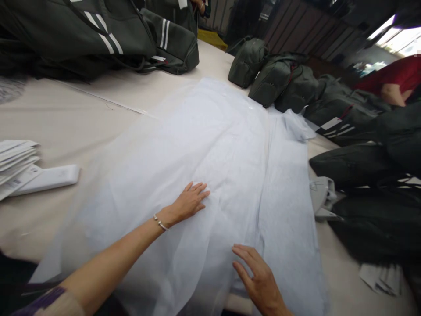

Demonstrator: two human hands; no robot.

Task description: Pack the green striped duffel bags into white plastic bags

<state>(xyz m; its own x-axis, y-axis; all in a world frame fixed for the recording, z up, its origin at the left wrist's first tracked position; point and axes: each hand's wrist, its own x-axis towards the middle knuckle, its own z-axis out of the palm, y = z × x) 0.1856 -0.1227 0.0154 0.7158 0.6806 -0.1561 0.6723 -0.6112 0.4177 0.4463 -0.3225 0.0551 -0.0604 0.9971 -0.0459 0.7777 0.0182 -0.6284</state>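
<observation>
A stack of thin translucent white bags or sheets [230, 145] lies spread across the beige table [75, 114]. My left hand [190, 202] rests flat on the sheets near their middle, fingers stretched out, a bracelet on its wrist. My right hand [258, 278] hovers over or lightly touches the near edge of the sheets, fingers spread. Neither hand holds anything.
Dark green bags with white stripes [98, 35] are piled at the back left, and more dark bags [279, 79] line the right side. A stack of paper tags [16, 162] and a white flat item [49, 177] lie at the left. A person in red [399, 81] is at the far right.
</observation>
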